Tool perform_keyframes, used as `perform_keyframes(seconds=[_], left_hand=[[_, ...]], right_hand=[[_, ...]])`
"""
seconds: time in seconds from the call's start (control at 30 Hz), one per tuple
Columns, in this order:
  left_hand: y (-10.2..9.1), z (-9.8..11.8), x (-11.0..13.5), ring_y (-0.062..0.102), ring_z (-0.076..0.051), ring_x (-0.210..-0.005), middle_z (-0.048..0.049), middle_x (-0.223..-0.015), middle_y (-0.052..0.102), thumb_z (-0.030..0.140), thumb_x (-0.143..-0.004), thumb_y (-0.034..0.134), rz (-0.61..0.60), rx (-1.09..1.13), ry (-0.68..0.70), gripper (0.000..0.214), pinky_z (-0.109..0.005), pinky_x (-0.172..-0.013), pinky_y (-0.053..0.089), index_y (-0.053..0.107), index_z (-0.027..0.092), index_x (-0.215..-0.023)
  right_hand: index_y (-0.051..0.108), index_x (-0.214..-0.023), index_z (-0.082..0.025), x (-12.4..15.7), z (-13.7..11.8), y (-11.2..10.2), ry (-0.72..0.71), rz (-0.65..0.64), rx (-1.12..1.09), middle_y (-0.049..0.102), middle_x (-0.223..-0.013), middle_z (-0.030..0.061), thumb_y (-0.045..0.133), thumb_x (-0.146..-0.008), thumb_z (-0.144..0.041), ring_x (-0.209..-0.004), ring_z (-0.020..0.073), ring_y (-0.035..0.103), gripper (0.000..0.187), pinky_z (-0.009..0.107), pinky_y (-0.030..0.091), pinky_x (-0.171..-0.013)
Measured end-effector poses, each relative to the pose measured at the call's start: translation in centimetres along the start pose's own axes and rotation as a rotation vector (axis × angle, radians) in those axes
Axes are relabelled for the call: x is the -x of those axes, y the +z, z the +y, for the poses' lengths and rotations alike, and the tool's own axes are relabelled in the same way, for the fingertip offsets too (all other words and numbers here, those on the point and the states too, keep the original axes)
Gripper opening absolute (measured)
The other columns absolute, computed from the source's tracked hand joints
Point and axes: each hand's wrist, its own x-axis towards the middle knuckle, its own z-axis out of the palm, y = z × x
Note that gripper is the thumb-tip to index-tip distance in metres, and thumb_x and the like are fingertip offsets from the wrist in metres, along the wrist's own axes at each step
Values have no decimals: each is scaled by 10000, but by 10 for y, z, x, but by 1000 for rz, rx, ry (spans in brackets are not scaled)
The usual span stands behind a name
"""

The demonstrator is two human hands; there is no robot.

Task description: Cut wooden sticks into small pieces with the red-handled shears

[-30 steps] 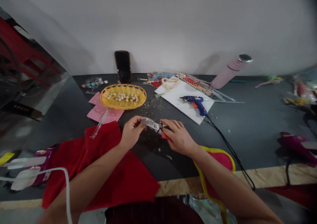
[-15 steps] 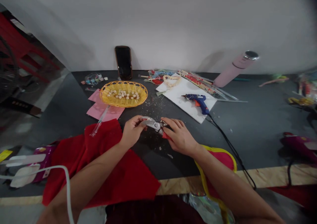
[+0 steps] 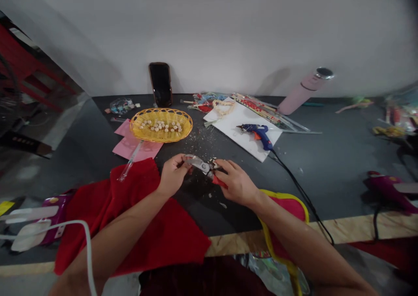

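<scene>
A pair of pruning shears [image 3: 204,167] with silver curved blades and red handles is held over the dark table top. My right hand [image 3: 240,183] is closed round the red handle end. At the blade end, the fingers of my left hand [image 3: 172,176] pinch near the tip; whether a small piece is also between them I cannot tell. Pale crumbs and chips lie scattered on the table around the shears. Beyond my left hand, a yellow woven basket [image 3: 139,135] holds several small pale beads or pieces.
A blue hot glue gun [image 3: 259,134] lies on a white board [image 3: 225,128]. A phone [image 3: 161,84] and a pink bottle [image 3: 300,95] lean against the wall. Red cloth [image 3: 163,230] covers the front left; pink paper [image 3: 143,149] lies under the basket. A black cord runs right.
The view has shifted slightly, so the surroundings sit a little further left. Both hands keep nearly the same hold on the shears.
</scene>
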Motion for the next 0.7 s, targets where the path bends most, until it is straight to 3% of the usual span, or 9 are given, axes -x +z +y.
perform_keyframes(seconds=[0.27, 0.7], left_hand=[[0, 3, 0, 544, -107, -571, 14, -651, 619, 218, -723, 637, 8, 37, 22, 78, -207, -565, 423, 645, 166, -781], [-2, 0, 0, 550, -104, -535, 10, -595, 630, 171, -710, 631, -12, 32, 7, 44, -211, -548, 429, 661, 150, -733]], right_hand=[[625, -956, -194, -2, 0, -1, 24, -17, 42, 454, -1290, 103, 520, -736, -108, -1078, 266, 447, 259, 416, 397, -873], [603, -1012, -203, -3, 2, -10, -6, -72, 63, 427, -1345, 87, 513, -759, -131, -1099, 272, 426, 278, 414, 373, -870]])
